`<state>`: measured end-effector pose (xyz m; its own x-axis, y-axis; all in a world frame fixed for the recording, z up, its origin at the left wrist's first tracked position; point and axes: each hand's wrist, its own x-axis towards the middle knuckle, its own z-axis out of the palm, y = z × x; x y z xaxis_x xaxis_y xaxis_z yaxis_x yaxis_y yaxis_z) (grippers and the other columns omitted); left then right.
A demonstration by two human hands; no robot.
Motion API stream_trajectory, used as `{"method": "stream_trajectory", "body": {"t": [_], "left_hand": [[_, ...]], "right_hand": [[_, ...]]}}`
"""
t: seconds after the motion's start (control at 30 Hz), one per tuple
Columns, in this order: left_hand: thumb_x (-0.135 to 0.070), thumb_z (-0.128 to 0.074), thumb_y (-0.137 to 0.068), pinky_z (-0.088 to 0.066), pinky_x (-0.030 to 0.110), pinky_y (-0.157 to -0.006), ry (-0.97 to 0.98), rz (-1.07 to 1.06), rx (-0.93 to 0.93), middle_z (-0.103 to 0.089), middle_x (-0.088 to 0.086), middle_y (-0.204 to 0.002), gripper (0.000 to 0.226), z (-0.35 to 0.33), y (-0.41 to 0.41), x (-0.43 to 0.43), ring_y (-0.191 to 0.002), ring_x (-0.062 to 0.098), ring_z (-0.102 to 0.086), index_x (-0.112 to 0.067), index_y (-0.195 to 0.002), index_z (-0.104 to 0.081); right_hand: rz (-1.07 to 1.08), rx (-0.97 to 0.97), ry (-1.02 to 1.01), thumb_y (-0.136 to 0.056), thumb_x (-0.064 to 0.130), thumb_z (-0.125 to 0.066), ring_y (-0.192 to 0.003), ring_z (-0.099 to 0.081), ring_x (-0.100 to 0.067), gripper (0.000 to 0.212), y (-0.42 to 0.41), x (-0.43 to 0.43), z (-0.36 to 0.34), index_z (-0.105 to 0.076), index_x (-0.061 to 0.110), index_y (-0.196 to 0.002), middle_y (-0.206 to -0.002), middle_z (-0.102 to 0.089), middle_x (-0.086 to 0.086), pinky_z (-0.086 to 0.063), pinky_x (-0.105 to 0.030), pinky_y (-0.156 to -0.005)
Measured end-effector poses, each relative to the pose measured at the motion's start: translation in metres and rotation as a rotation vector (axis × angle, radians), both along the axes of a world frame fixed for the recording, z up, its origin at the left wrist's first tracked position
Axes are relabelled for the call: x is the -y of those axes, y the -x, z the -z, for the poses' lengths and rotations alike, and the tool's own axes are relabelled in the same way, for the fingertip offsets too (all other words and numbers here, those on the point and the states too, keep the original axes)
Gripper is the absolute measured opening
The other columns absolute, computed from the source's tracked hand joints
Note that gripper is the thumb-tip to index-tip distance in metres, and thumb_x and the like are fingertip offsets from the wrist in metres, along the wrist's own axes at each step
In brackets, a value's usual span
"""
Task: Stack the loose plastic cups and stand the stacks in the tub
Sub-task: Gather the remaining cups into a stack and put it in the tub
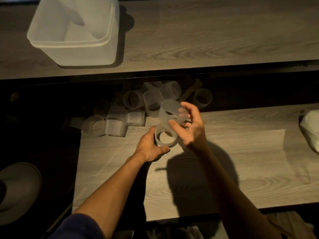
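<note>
Spanning the far side of the scene, a grey wood-grain shelf is carrying the translucent white tub, which is sitting toward its left end, well apart from everything else. Inside the tub, a tall stack of ribbed cups is leaning against the right wall, its base resting on the tub floor. Nearer than the tub, across a dark gap, a lower wood-grain tabletop is taking the light, and the person's two bare forearms are reaching over it. On the side of the tub nearest the person, and somewhat to its right, a pile of loose ribbed plastic cups is lying tumbled at the far left corner of that tabletop, some on their sides, some mouth down, touching one another. Just right of the pile, the left hand is wrapping around a lower cup, gripping it from the left with the mouth facing the camera. The right hand is pinching an upper cup between thumb and fingers, tilted and touching the lower cup's far edge; whether it is nested inside is hard to tell. A crumpled white bag is lying far right of the tub, at the frame edge.
</note>
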<state>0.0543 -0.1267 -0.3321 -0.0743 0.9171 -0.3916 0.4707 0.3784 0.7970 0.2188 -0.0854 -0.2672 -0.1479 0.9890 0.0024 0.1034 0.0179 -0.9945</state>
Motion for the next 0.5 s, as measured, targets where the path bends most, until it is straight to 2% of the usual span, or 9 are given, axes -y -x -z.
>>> {"method": "stream_trajectory", "body": {"t": [0.07, 0.13, 0.2, 0.27, 0.33, 0.43, 0.5], "left_hand": [[-0.022, -0.091, -0.063, -0.046, 0.015, -0.078, 0.0, 0.002, 0.004, -0.063, -0.017, -0.102, 0.076, -0.001, 0.0, 0.001, -0.095, 0.004, -0.061, -0.03, -0.126, -0.05], [-0.022, -0.091, -0.064, -0.042, 0.009, -0.072, 0.004, 0.004, 0.005, -0.062, -0.018, -0.1, 0.076, -0.003, 0.0, 0.002, -0.091, -0.003, -0.058, -0.03, -0.127, -0.05], [-0.023, -0.092, -0.064, -0.041, 0.004, -0.067, 0.001, 0.01, -0.001, -0.061, -0.02, -0.098, 0.074, -0.003, 0.001, 0.003, -0.089, -0.009, -0.055, -0.028, -0.126, -0.051], [-0.024, -0.092, -0.064, -0.041, 0.003, -0.065, 0.001, 0.011, -0.004, -0.059, -0.021, -0.097, 0.074, -0.003, 0.002, 0.002, -0.088, -0.01, -0.055, -0.028, -0.127, -0.052], [-0.025, -0.092, -0.064, -0.039, 0.004, -0.069, 0.005, 0.011, -0.007, -0.059, -0.019, -0.1, 0.075, -0.002, 0.001, 0.002, -0.09, -0.003, -0.057, -0.026, -0.128, -0.052], [-0.029, -0.091, -0.064, -0.04, 0.01, -0.073, 0.005, 0.018, -0.025, -0.061, -0.01, -0.108, 0.075, 0.001, 0.001, 0.002, -0.101, 0.008, -0.057, -0.023, -0.129, -0.052], [-0.029, -0.091, -0.065, -0.039, 0.009, -0.073, -0.002, 0.014, -0.023, -0.062, -0.009, -0.109, 0.076, 0.003, 0.001, 0.002, -0.101, 0.008, -0.057, -0.023, -0.13, -0.052]], "right_hand": [[-0.084, 0.151, -0.098, -0.078, 0.016, -0.081, -0.109, -0.063, -0.007, 0.067, -0.004, 0.003, 0.0, -0.047, 0.02, -0.136, -0.127, -0.057, -0.006, -0.056, -0.018, -0.081], [-0.129, 0.328, -0.175, -0.073, 0.025, -0.081, -0.11, -0.055, 0.0, 0.07, -0.008, 0.007, 0.004, -0.051, 0.018, -0.135, -0.123, -0.054, -0.002, -0.05, -0.012, -0.081], [-0.169, 0.426, -0.21, -0.07, 0.029, -0.079, -0.109, -0.054, -0.003, 0.071, -0.01, 0.009, 0.007, -0.053, 0.016, -0.135, -0.121, -0.053, 0.003, -0.051, -0.017, -0.085], [-0.203, 0.471, -0.242, -0.07, 0.03, -0.078, -0.11, -0.054, -0.012, 0.071, -0.01, 0.012, 0.009, -0.053, 0.016, -0.136, -0.122, -0.054, 0.003, -0.053, -0.032, -0.091], [-0.22, 0.496, -0.275, -0.071, 0.027, -0.079, -0.112, -0.054, -0.016, 0.071, -0.009, 0.013, 0.009, -0.053, 0.015, -0.136, -0.124, -0.055, 0.001, -0.053, -0.038, -0.093], [-0.232, 0.482, -0.311, -0.072, 0.021, -0.081, -0.114, -0.056, -0.015, 0.071, -0.007, 0.015, 0.007, -0.054, 0.008, -0.137, -0.127, -0.057, -0.003, -0.052, -0.035, -0.094], [-0.226, 0.485, -0.327, -0.073, 0.02, -0.083, -0.116, -0.057, -0.014, 0.07, -0.006, 0.016, 0.007, -0.055, 0.006, -0.136, -0.128, -0.058, -0.004, -0.052, -0.031, -0.096]]}}
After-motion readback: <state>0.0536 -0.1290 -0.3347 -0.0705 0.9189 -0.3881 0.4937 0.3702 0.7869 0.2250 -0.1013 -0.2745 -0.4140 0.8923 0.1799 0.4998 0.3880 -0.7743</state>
